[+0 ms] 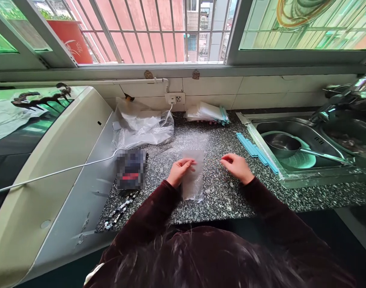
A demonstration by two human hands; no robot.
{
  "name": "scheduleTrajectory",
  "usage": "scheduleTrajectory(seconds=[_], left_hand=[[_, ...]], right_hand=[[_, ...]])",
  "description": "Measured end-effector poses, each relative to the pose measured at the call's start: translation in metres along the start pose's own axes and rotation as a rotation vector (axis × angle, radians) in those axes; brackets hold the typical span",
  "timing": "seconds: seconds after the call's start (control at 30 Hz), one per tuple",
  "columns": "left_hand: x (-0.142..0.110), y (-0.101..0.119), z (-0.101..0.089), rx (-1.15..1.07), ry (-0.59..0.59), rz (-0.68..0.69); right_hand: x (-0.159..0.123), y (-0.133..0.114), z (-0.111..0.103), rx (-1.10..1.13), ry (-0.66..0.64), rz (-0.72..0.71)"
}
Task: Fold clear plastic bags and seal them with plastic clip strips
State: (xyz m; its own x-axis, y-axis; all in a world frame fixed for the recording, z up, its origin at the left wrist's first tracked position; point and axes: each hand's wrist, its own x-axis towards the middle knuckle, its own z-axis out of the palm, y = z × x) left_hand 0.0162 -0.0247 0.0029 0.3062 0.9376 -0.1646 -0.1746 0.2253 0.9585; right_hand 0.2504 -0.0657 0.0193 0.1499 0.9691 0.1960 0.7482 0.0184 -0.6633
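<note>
My left hand (180,171) pinches the edge of a small clear plastic bag (193,184) between thumb and fingers. The bag stands out pale against the speckled counter, its lower end near the counter's front. To the right, apart from the bag, my right hand (237,167) is closed with thumb and fingertips together; whether anything tiny is between them cannot be made out. Several light-blue strips (251,147) lie beyond my right hand, beside the sink. At the back, a stack of clear bags (204,112) with blue edges rests near the wall.
A large crumpled plastic bag (143,128) lies at the back left. Closer are a dark blurred packet (131,170) and a shiny beaded string (119,212). A white cable (81,166) runs from the socket (175,98) across the left. The sink (291,120) holds a pan (281,145).
</note>
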Motion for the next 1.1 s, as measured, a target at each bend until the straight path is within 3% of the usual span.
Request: scheduleTrajectory(seconds=[0.1,0.23,0.37,0.57,0.67,0.77,0.97,1.1], left_hand=[[-0.001,0.003,0.0,-0.016,0.015,-0.007],[-0.001,0.004,0.0,-0.083,0.034,-0.03],[0.001,0.002,-0.002,-0.125,0.038,-0.047],[0.002,0.003,-0.004,-0.177,0.032,-0.103],[0.003,0.004,-0.004,-0.168,0.01,-0.127],[0.003,0.004,-0.005,-0.148,0.013,-0.135],[0.004,0.003,-0.007,-0.134,0.032,-0.139],[0.006,0.003,-0.008,-0.143,0.03,-0.15]], right_hand=[[-0.004,0.038,-0.05,-0.445,0.192,0.205],[-0.022,0.077,-0.096,-0.753,0.17,0.421],[-0.036,0.086,-0.103,-0.797,0.078,0.531],[-0.034,0.084,-0.102,-0.835,0.135,0.571],[-0.029,0.08,-0.105,-0.843,0.224,0.48],[-0.02,0.068,-0.097,-0.8,0.292,0.265],[0.002,0.01,-0.035,-0.527,0.234,-0.266],[0.01,-0.027,0.004,-0.432,0.199,-0.512]])
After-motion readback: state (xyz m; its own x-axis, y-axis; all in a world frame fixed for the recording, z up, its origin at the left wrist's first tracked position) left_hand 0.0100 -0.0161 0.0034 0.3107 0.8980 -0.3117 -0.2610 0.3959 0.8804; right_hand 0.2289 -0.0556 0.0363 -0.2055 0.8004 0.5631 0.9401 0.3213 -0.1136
